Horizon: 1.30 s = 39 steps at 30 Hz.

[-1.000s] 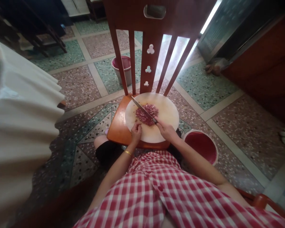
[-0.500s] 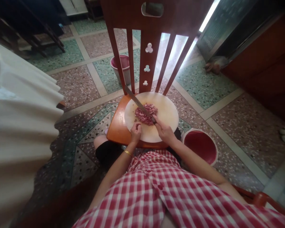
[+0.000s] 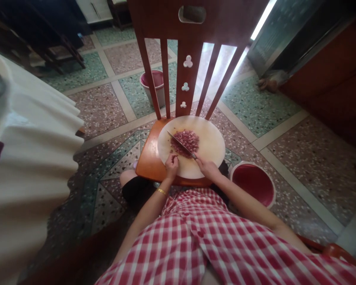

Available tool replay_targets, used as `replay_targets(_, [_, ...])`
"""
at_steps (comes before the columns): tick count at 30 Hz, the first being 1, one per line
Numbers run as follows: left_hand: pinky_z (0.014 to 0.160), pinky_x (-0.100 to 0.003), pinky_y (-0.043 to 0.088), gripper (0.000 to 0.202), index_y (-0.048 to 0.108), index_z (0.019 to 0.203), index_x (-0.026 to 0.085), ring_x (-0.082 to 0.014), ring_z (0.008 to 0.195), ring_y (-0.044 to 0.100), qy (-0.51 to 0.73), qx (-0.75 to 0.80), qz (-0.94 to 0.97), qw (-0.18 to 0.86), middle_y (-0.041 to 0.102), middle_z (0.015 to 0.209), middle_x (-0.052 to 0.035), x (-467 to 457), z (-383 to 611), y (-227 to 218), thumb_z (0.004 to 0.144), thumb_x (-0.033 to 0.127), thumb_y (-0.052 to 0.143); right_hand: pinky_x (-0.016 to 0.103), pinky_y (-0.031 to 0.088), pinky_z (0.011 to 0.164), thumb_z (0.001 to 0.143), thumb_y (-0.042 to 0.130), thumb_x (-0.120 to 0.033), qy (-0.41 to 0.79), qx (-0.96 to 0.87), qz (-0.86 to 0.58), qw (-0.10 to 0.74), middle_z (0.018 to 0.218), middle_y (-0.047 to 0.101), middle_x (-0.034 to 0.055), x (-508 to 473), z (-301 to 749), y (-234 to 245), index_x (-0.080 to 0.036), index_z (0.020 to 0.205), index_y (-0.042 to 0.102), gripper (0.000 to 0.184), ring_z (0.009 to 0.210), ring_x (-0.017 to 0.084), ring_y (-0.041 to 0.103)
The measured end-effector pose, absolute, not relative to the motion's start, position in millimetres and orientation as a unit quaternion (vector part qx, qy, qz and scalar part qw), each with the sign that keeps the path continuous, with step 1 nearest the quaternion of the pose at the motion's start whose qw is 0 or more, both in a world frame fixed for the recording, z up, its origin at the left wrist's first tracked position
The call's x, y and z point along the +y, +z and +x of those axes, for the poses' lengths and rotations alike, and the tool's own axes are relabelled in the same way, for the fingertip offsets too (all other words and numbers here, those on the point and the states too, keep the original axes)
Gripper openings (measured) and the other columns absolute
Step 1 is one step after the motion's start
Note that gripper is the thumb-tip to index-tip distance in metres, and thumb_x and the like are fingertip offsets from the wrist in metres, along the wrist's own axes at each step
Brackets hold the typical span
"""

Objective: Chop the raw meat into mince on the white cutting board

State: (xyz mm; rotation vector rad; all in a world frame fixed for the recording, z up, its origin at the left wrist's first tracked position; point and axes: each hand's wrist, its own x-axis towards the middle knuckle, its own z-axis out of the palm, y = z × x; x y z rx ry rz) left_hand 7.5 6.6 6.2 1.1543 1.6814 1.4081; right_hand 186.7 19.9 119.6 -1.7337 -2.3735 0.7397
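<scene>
A round, pale cutting board (image 3: 212, 136) rests on the seat of a wooden chair (image 3: 150, 154). On it lies a heap of chopped reddish meat (image 3: 190, 138). My right hand (image 3: 208, 167) is closed around the handle of a kitchen knife (image 3: 180, 144), whose blade lies across the meat, pointing to the upper left. At the board's near left edge, my left hand (image 3: 172, 164) is curled closed just below the meat. Whether its fingers hold anything is hidden.
Beyond the chair's slatted back (image 3: 184, 79) stands a bin (image 3: 157, 89) with a pink inside. A bucket (image 3: 252, 184), red inside, is on the floor at the right. On the left hangs a white cloth (image 3: 38, 130) in folds over a table.
The knife blade has come down from a raised tilt onto the meat. My left hand stays curled near the board's edge. The whole view has shifted slightly.
</scene>
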Motion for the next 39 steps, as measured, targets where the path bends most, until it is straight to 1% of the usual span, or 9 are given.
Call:
replay_targets(2, [0.062,-0.021,0.04,0.017,0.057,0.086,0.018,-0.0102,0.062,0.049,0.538,0.64,0.441,0.327,0.053,0.067,0.0011,6.9,7.5,6.3,0.08,0.024,0.043,0.033,0.05,0.076,0.091,0.035,-0.034,0.249,-0.778,-0.574,0.051,0.104,0.067,0.0044,19.9,188.7,123.5,-0.028,0.132,0.042,0.042,0.086,0.022,0.065])
replay_targets(7, [0.062,-0.02,0.04,0.017,0.057,0.086,0.018,-0.0099,0.063,0.048,0.538,0.636,0.447,0.325,0.052,0.069,0.001,5.7,9.2,8.0,0.079,0.024,0.043,0.028,0.048,0.081,0.093,0.029,-0.035,0.246,-0.788,-0.533,0.186,0.12,0.058,0.0032,19.8,179.2,144.3,-0.026,0.137,0.033,0.045,0.096,0.019,0.061])
replay_targets(13, [0.06,-0.02,0.04,0.016,0.056,0.085,0.017,-0.0092,0.061,0.048,0.571,0.638,0.4,0.326,0.05,0.065,0.0019,4.6,5.3,11.1,0.079,0.025,0.043,0.031,0.049,0.076,0.091,0.035,-0.033,0.252,-0.784,-0.566,0.044,0.107,0.066,0.0042,21.5,180.8,116.1,-0.027,0.132,0.042,0.042,0.086,0.021,0.065])
replay_targets(16, [0.057,-0.019,0.039,0.015,0.055,0.085,0.017,-0.0085,0.058,0.047,0.591,0.636,0.37,0.331,0.049,0.064,0.0024,7.5,-0.2,9.8,0.078,0.025,0.044,0.028,0.049,0.074,0.092,0.034,-0.035,0.242,-0.788,-0.559,0.087,0.105,0.067,0.0037,17.5,181.0,123.9,-0.028,0.132,0.042,0.042,0.084,0.02,0.066])
replay_targets(19, [0.054,-0.019,0.038,0.016,0.054,0.085,0.017,-0.008,0.055,0.045,0.598,0.635,0.354,0.337,0.049,0.064,0.0027,9.3,-3.8,7.2,0.078,0.026,0.044,0.027,0.048,0.076,0.092,0.032,-0.035,0.241,-0.794,-0.541,0.139,0.114,0.062,0.004,13.6,174.4,131.5,-0.027,0.136,0.035,0.045,0.088,0.019,0.065])
replay_targets(24, [0.06,-0.021,0.039,0.015,0.056,0.084,0.017,-0.0097,0.061,0.048,0.582,0.638,0.388,0.321,0.05,0.064,0.0018,5.5,-3.9,7.2,0.078,0.024,0.044,0.03,0.049,0.076,0.091,0.036,-0.034,0.244,-0.786,-0.568,0.031,0.106,0.066,0.0041,12.8,177.1,120.3,-0.027,0.132,0.042,0.042,0.085,0.021,0.065])
replay_targets(30, [0.061,-0.021,0.04,0.015,0.056,0.083,0.017,-0.0096,0.06,0.049,0.573,0.643,0.401,0.311,0.051,0.063,0.0025,4.9,-2.0,8.8,0.078,0.023,0.044,0.027,0.048,0.077,0.093,0.031,-0.035,0.238,-0.798,-0.54,0.122,0.114,0.062,0.0039,11.7,177.0,135.1,-0.028,0.136,0.036,0.044,0.091,0.019,0.064])
replay_targets(36, [0.062,-0.021,0.04,0.015,0.057,0.082,0.017,-0.0102,0.062,0.05,0.572,0.643,0.405,0.31,0.052,0.065,0.0015,5.1,-2.9,6.8,0.078,0.022,0.043,0.031,0.049,0.078,0.091,0.036,-0.034,0.248,-0.789,-0.561,0.038,0.111,0.064,0.0047,21.0,182.9,120.4,-0.027,0.13,0.045,0.04,0.09,0.021,0.064])
replay_targets(39, [0.062,-0.021,0.04,0.014,0.057,0.082,0.017,-0.01,0.062,0.049,0.577,0.633,0.414,0.31,0.052,0.066,0.0019,5.3,-2.5,6.4,0.077,0.021,0.043,0.029,0.049,0.078,0.092,0.034,-0.037,0.237,-0.802,-0.542,0.082,0.114,0.062,0.0032,22.7,183.9,129.5,-0.028,0.131,0.043,0.041,0.092,0.021,0.063])
